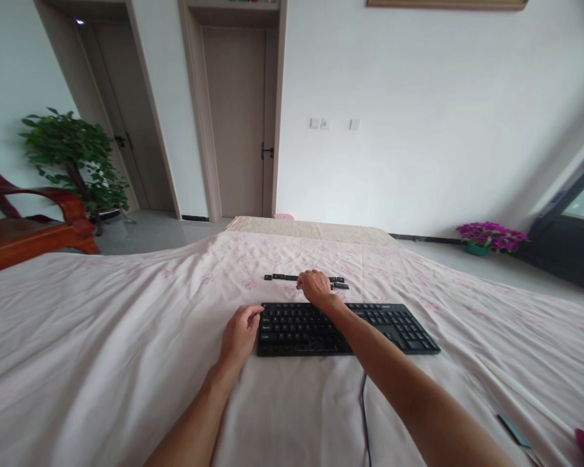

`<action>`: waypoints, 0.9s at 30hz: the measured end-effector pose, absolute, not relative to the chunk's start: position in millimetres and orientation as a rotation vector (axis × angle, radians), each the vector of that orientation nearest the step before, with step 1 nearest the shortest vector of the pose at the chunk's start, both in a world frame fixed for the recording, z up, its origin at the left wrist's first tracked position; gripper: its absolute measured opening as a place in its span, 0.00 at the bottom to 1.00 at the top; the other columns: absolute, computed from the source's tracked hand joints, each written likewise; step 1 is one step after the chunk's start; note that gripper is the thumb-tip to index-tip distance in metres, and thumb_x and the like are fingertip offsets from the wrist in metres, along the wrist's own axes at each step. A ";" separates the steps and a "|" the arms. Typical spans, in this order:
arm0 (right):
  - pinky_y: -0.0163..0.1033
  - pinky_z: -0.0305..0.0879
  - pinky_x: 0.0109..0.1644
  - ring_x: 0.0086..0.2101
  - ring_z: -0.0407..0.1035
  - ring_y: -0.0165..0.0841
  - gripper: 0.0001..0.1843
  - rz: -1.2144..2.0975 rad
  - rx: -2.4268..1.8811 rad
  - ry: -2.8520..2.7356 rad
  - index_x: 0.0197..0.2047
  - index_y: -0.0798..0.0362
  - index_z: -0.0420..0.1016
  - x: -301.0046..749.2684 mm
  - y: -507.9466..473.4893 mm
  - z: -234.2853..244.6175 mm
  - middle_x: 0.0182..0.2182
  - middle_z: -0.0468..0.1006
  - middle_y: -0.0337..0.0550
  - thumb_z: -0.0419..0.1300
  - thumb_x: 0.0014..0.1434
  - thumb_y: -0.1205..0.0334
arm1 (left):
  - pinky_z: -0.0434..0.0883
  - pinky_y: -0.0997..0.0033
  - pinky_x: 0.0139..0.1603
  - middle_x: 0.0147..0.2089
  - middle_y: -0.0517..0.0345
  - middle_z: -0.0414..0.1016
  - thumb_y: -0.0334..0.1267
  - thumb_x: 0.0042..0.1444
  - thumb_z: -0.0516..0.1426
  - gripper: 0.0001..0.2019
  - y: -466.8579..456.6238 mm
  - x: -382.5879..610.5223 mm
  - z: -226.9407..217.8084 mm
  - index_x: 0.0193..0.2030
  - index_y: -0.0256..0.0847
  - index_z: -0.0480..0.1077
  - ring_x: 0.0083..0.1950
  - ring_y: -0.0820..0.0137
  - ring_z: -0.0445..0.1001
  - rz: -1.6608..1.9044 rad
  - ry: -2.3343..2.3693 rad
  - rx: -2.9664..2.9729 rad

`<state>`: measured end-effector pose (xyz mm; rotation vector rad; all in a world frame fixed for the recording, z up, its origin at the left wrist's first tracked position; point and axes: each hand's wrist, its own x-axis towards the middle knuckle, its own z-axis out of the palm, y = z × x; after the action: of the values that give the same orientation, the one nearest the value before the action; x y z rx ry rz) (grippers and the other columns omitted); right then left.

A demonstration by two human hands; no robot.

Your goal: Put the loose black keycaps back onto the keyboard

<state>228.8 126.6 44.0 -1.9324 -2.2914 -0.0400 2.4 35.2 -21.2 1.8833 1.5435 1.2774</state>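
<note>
A black computer keyboard [292,327] lies on the pink-flowered cloth in front of me, its near left strip bare of keycaps. My left hand [241,334] rests at its far left corner, thumb and fingers closed on the edge there. Just beyond the keyboard, loose black keycaps [279,277] lie in a short row, with a long space-bar cap [291,277] among them. Over this row is my right hand [315,285], its fingers curled down and pinched at a small dark keycap [299,284]; the fingertips are partly hidden. More keycaps [340,286] show to its right.
A black cable [365,415] runs from the keyboard towards me. At the right lie a pale stick [525,395] and a flat dark object [512,429]. The cloth [126,363] is wrinkled. Beyond stand a wooden chair [39,220], a green plant [73,152] and purple flowers [491,235].
</note>
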 end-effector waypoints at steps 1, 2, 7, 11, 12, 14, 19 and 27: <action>0.37 0.56 0.46 0.44 0.67 0.36 0.10 0.002 -1.948 -2.287 0.41 0.48 0.79 228.7 127.1 43.8 0.40 0.78 0.44 0.57 0.58 0.60 | 0.69 0.64 0.52 0.45 0.57 0.76 0.32 0.55 0.50 0.13 34.9 2.4 -20.8 0.42 0.44 0.73 0.47 0.68 0.74 1.270 1.547 1.881; 0.36 0.57 0.44 0.43 0.68 0.36 0.11 0.047 -1.963 -2.283 0.41 0.46 0.79 228.7 127.6 43.4 0.39 0.78 0.43 0.57 0.57 0.59 | 0.69 0.64 0.52 0.45 0.57 0.76 0.31 0.55 0.51 0.12 34.6 2.4 -20.4 0.42 0.44 0.73 0.47 0.68 0.74 1.263 1.554 1.880; 0.34 0.59 0.40 0.40 0.71 0.35 0.11 0.201 -1.983 -2.268 0.40 0.43 0.80 229.4 127.9 40.7 0.38 0.80 0.41 0.59 0.54 0.59 | 0.69 0.64 0.53 0.45 0.57 0.76 0.31 0.56 0.50 0.13 33.0 2.4 -18.1 0.43 0.44 0.73 0.47 0.68 0.74 1.255 1.560 1.876; 0.35 0.60 0.41 0.41 0.71 0.36 0.12 0.240 -1.973 -2.246 0.40 0.45 0.81 228.3 127.3 39.3 0.39 0.80 0.43 0.59 0.54 0.60 | 0.69 0.65 0.53 0.45 0.57 0.76 0.31 0.56 0.50 0.13 32.6 2.4 -17.1 0.43 0.44 0.73 0.47 0.68 0.74 1.251 1.550 1.872; 0.35 0.61 0.41 0.41 0.71 0.37 0.12 0.253 -1.969 -2.246 0.40 0.45 0.81 227.8 127.4 39.0 0.39 0.80 0.43 0.60 0.53 0.59 | 0.68 0.65 0.53 0.45 0.57 0.76 0.31 0.56 0.50 0.13 32.8 2.5 -17.0 0.43 0.44 0.73 0.47 0.68 0.74 1.253 1.551 1.873; 0.35 0.61 0.42 0.42 0.71 0.38 0.12 0.281 -1.962 -2.243 0.40 0.45 0.81 227.0 127.9 38.4 0.39 0.80 0.43 0.62 0.51 0.59 | 0.68 0.66 0.53 0.45 0.57 0.76 0.31 0.55 0.51 0.13 33.6 2.6 -17.5 0.43 0.43 0.73 0.48 0.69 0.73 1.248 1.561 1.877; 0.37 0.61 0.46 0.44 0.70 0.39 0.11 0.373 -1.934 -2.189 0.38 0.46 0.81 225.9 128.5 38.6 0.40 0.80 0.43 0.63 0.49 0.63 | 0.68 0.68 0.53 0.46 0.57 0.76 0.31 0.55 0.51 0.13 36.0 2.5 -20.4 0.44 0.43 0.73 0.48 0.69 0.73 1.231 1.580 1.890; 0.30 0.63 0.32 0.33 0.72 0.29 0.14 0.714 -1.711 -1.943 0.46 0.52 0.76 223.2 108.4 50.8 0.37 0.79 0.45 0.55 0.60 0.57 | 0.68 0.69 0.51 0.45 0.57 0.76 0.31 0.55 0.51 0.13 34.5 1.8 -19.1 0.43 0.43 0.73 0.47 0.70 0.73 1.232 1.569 1.879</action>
<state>223.2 108.4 50.8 -1.7114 -1.9426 0.7145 1.8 34.5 -19.1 1.8785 1.5690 1.2325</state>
